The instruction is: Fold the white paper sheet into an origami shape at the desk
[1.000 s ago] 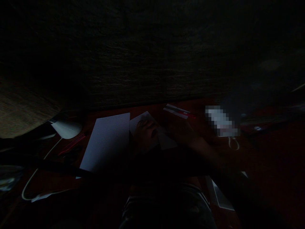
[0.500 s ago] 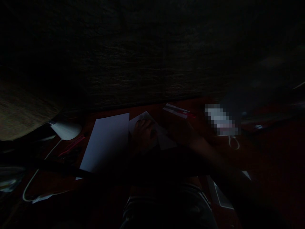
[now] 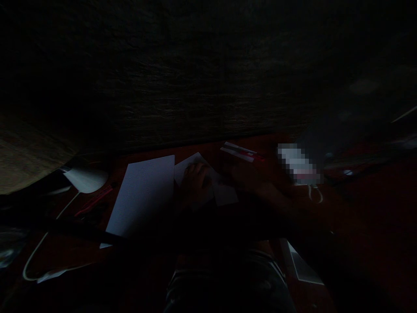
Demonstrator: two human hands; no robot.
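The scene is very dark. My left hand (image 3: 195,184) lies on a small folded white paper (image 3: 225,194) on a dark red table (image 3: 358,208), its fingers seemingly flat on the sheet. My right hand (image 3: 246,176) is a dim shape just right of that paper, at its edge, with the forearm running off to the lower right. Its fingers are too dark to read. A larger white sheet (image 3: 141,195) lies flat just left of my left hand.
A red-and-white flat pack (image 3: 239,152) lies behind the hands. A white rounded object (image 3: 85,179), a red pen (image 3: 94,201) and a white cable (image 3: 34,256) lie at the left. More paper (image 3: 302,269) sits at the near right. A dark wall rises behind.
The view has drifted slightly left and down. Both hands stay at the folded paper, and the right hand has edged a little closer to it.
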